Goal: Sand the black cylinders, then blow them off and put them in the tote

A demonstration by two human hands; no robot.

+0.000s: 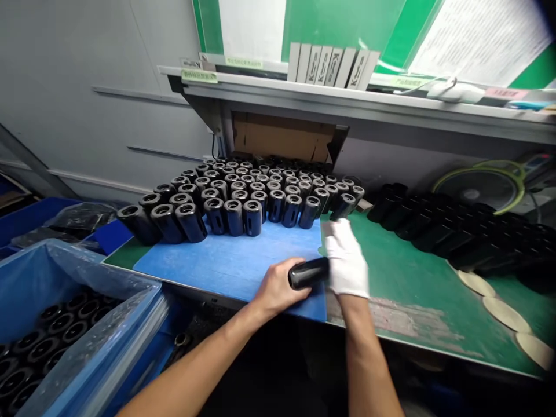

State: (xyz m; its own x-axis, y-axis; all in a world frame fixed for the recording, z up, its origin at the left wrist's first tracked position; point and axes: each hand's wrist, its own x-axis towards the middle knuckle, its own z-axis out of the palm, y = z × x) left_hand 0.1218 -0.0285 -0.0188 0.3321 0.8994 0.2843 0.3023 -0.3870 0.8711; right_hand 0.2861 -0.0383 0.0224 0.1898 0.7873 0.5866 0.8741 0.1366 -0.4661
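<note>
Black and glossy, one cylinder [309, 273] is being held almost level above the blue mat [212, 260], the bare left hand [276, 286] curling closed around its nine-o'clock end. The white-gloved right hand [348, 263] is meeting it at three o'clock; blur is hiding its grip. Upright cylinders [253, 218] are standing at eleven o'clock.

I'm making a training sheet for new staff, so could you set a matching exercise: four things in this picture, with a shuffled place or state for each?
1. Left hand
2. Right hand
3. Row of boxes
4. Beige discs

A. Standing on the shelf
B. Bare, holding a black cylinder
C. On the green surface, at the right
D. Gloved in white

Pairs: 1-B; 2-D; 3-A; 4-C
</note>
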